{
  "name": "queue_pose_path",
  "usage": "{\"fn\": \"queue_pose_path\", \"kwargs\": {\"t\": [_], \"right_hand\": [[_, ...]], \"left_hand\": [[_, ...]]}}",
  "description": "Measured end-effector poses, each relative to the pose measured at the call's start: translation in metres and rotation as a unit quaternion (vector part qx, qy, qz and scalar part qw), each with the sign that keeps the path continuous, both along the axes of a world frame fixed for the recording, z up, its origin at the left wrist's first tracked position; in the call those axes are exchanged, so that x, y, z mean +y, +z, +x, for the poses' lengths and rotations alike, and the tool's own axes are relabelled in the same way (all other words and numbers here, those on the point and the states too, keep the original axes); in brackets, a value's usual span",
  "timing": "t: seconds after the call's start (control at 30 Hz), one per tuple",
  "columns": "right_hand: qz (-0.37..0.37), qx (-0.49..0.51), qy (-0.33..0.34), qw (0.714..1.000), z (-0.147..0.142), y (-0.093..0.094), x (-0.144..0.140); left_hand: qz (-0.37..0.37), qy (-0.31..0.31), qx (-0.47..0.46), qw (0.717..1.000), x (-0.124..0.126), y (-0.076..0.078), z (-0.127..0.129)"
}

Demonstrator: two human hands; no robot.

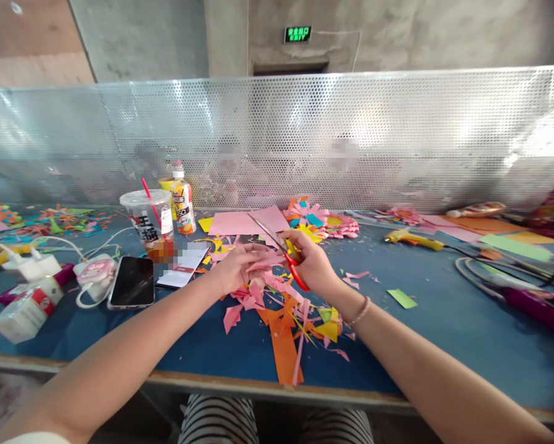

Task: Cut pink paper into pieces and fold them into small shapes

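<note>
Pink paper [268,261] is a sm, pale pc in L fingers [252,248].

- The place is looking like a shared craft workshop, its long blue-topped table [447,296] stretching across the view.
- Red-handled scissors [299,279], cut paper scraps [283,348] and paper flowers [307,213] are suggesting handcraft.
- What seems a corded yellow glue gun [413,238] is lying on the tabletop.
- A perforated metal screen [277,117] is standing behind, blurred figures [344,154] showing through.
- A lit exit sign [297,34] is glowing against bare concrete wall [410,31], hinting at a non-domestic building.
</note>
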State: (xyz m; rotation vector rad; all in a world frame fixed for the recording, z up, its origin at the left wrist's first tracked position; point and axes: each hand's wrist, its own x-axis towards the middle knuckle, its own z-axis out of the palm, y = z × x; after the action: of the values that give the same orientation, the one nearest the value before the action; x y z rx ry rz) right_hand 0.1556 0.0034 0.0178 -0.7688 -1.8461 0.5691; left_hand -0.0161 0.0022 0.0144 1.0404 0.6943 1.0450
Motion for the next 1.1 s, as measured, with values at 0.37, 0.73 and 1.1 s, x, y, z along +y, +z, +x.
{"fn": "queue_pose_path", "kwargs": {"t": [0.37, 0.73, 1.1], "right_hand": [[-0.073, 0.046, 0.013, 0.996, 0.003, -0.002, 0.007], [-0.178, -0.073, 0.062, 0.979, 0.0, 0.009, -0.011], [-0.258, -0.073, 0.143, 0.953, 0.007, 0.006, -0.008]], "left_hand": [[0.248, 0.246, 0.138, 0.927, 0.0, 0.004, -0.001], [0.239, 0.246, 0.096, 0.935, 0.001, 0.002, -0.004], [0.192, 0.231, 0.039, 0.953, 0.004, 0.003, -0.002]]}}
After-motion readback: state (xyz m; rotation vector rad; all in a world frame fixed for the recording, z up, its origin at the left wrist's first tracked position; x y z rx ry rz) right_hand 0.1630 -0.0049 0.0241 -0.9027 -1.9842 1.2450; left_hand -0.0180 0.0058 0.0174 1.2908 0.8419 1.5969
